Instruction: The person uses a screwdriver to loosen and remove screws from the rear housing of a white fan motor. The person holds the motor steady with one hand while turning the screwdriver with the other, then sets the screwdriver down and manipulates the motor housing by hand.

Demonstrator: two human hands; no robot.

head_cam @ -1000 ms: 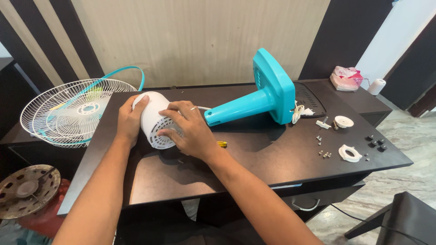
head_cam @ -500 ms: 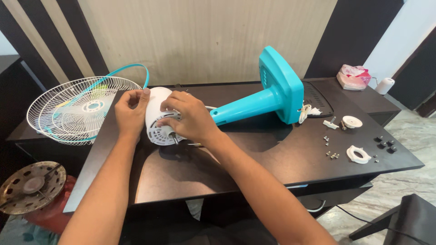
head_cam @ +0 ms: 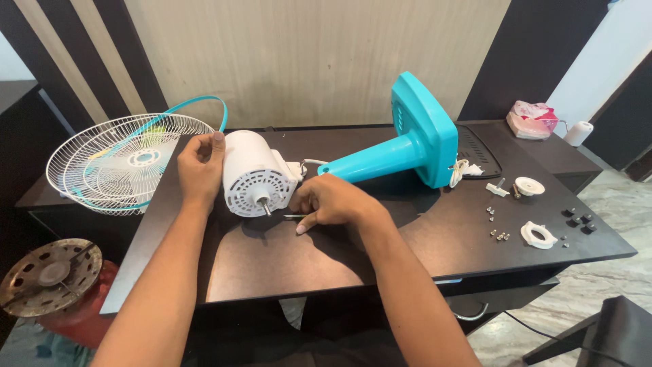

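Fan motor (head_cam: pixel 255 175), white, lying on its side on dark table (head_cam: pixel 407 251), shaft toward camera, joined at the rear to teal stand (head_cam: pixel 401 153) lying along the tabletop. Left hand (head_cam: pixel 202 166) cupped against motor's left flank, fingers up over the housing edge. Right hand (head_cam: pixel 331 202) down on table just right of motor face, fingers curled together over a thin tool (head_cam: pixel 293 216); tip only visible, possibly a screwdriver, hard to tell. Hands apart, motor between them.

White wire grille (head_cam: pixel 125 163) with teal ring at table's left end, partly overhanging. Right side of table: loose screws (head_cam: pixel 499 234), white ring (head_cam: pixel 538 234), white round cap (head_cam: pixel 528 185), small black knobs (head_cam: pixel 577 219). Far right corner: pink-and-white soft package (head_cam: pixel 532 119), rounded, beside a white cup (head_cam: pixel 578 133). Lower left, off the table: round rusty metal disc (head_cam: pixel 49 275) atop a red object.
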